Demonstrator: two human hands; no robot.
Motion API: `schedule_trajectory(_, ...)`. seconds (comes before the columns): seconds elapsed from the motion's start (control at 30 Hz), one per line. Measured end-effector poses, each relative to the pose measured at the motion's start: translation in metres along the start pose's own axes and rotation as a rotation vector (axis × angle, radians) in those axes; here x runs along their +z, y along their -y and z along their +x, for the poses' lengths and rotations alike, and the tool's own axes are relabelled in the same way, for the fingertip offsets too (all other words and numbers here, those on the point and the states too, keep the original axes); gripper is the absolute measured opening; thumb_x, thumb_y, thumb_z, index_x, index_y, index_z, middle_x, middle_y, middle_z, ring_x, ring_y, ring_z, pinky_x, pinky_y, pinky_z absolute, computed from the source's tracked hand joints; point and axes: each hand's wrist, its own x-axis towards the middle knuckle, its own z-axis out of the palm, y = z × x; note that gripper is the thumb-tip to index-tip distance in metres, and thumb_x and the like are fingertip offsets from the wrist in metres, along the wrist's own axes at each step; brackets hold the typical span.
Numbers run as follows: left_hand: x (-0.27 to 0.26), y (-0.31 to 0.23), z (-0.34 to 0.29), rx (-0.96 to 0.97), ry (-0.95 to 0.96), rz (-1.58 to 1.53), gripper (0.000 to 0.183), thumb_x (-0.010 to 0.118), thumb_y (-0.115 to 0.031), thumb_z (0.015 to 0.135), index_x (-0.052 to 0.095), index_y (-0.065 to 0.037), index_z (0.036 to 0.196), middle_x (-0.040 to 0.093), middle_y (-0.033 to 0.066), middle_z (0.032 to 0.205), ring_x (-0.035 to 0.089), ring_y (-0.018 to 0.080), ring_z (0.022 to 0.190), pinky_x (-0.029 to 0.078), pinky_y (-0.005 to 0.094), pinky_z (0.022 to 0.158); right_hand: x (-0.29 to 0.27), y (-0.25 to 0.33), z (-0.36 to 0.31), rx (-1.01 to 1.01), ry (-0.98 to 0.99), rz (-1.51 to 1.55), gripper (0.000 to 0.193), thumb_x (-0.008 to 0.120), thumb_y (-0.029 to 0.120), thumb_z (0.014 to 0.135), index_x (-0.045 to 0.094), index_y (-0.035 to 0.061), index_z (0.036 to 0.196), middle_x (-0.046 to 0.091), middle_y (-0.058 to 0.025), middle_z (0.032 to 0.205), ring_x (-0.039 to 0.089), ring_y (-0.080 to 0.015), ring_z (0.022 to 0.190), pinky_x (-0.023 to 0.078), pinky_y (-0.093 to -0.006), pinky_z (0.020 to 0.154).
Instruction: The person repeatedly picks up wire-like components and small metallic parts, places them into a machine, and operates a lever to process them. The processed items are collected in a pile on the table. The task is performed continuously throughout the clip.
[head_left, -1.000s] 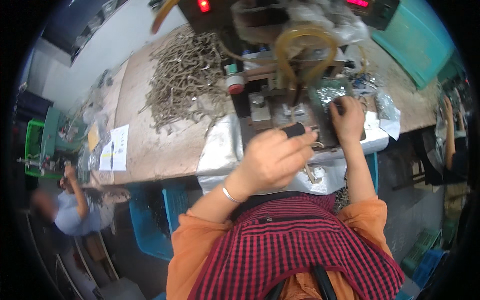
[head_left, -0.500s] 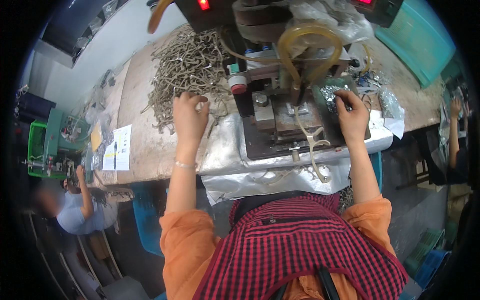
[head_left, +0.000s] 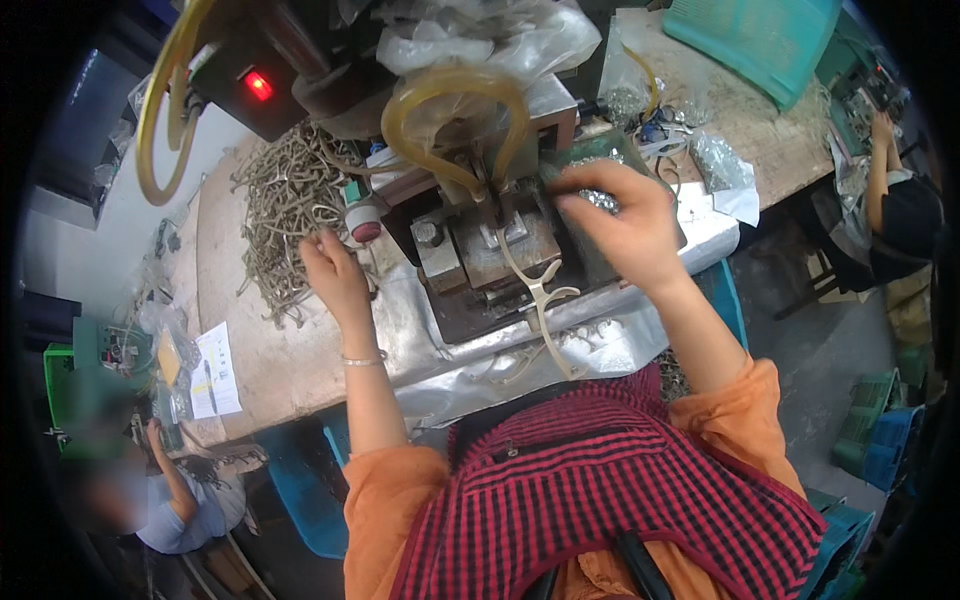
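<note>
My left hand [head_left: 337,278] is at the right edge of a heap of thin, branched, grey-beige parts [head_left: 275,215]. Its fingers are drawn together and slightly blurred, so I cannot make out what is between them. My right hand [head_left: 635,228] reaches over a tray of small shiny pieces [head_left: 600,198], its fingertips pointing at the press. Thumb and fingers are bent close together; anything they pinch is too small to see. One pale branched part [head_left: 540,295] has its upper end at the metal fixture [head_left: 490,250] under the press head and hangs over the front edge.
A yellowish hose [head_left: 455,85] loops over the press, beside a round red button [head_left: 367,231]. Clear bags [head_left: 715,160] and a teal crate [head_left: 755,40] lie at the back right. Silver foil [head_left: 410,325] covers the table edge. Other people sit at the left and right.
The view has shifted, so the press appears further left. My right hand has moved from over the tray toward the fixture. My left hand stays beside the heap, its fingers now closer together.
</note>
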Motion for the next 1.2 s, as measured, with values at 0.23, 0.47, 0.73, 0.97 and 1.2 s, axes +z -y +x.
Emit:
schedule_trajectory(0.23, -0.054, -0.109, -0.014, -0.31, 0.03, -1.014, 0.013, 0.059, -0.006, 0.1, 0.054, -0.002, 0.111, 0.065, 0.0106, 0.09, 0.064, 0.0159, 0.069, 0.05, 0.0235, 0.06, 0.039, -0.01, 0.005, 0.222, 0.011, 0.496, 0.053, 0.072, -0.002, 0.083, 0.048, -0.0021, 0.13, 0.071, -0.0082, 0.1, 0.067, -0.0122, 0.094, 0.05, -0.0263, 0.087)
schedule_trajectory(0.47, -0.061, -0.194, 0.027, 0.155, 0.078, -0.671, 0.02, 0.06, 0.001, 0.097, 0.056, 0.004, 0.116, 0.068, 0.018, 0.099, 0.069, 0.0197, 0.074, 0.055, 0.0255, 0.061, 0.05, 0.02, 0.002, 0.202, 0.052, 0.502, 0.059, 0.068, 0.0, 0.086, 0.044, -0.0022, 0.139, 0.072, -0.0104, 0.1, 0.067, -0.0129, 0.095, 0.049, -0.0293, 0.091)
schedule_trajectory(0.73, -0.063, -0.229, -0.03, -1.061, 1.226, -1.252, 0.033, 0.038, -0.021, 0.109, 0.053, 0.006, 0.12, 0.06, 0.0103, 0.063, 0.047, 0.014, 0.037, 0.038, 0.0221, 0.036, 0.005, -0.031, 0.001, -0.039, -0.056, -0.532, 0.031, 0.072, 0.012, 0.081, 0.071, 0.0062, 0.111, 0.063, -0.0189, 0.129, 0.055, -0.0371, 0.126, 0.044, -0.0452, 0.107)
schedule_trajectory(0.97, -0.045, -0.233, -0.04, -1.346, 1.089, -1.191, 0.036, 0.043, -0.028, 0.109, 0.058, 0.001, 0.125, 0.063, 0.0048, 0.071, 0.054, 0.0111, 0.045, 0.043, 0.0195, 0.039, -0.021, -0.11, -0.033, -0.001, -0.125, -0.808, 0.015, 0.077, 0.014, 0.078, 0.075, 0.0068, 0.091, 0.063, -0.0196, 0.131, 0.051, -0.0385, 0.132, 0.041, -0.0459, 0.109)
schedule_trajectory(1.2, -0.039, -0.212, -0.051, -1.198, 1.224, -1.377, 0.042, 0.043, -0.034, 0.109, 0.057, 0.002, 0.125, 0.068, 0.009, 0.078, 0.067, 0.0173, 0.063, 0.052, 0.0256, 0.047, -0.022, -0.107, -0.024, 0.077, -0.187, -0.696, 0.015, 0.067, 0.008, 0.089, 0.074, 0.0022, 0.1, 0.071, -0.0179, 0.117, 0.064, -0.0359, 0.114, 0.048, -0.0428, 0.101)
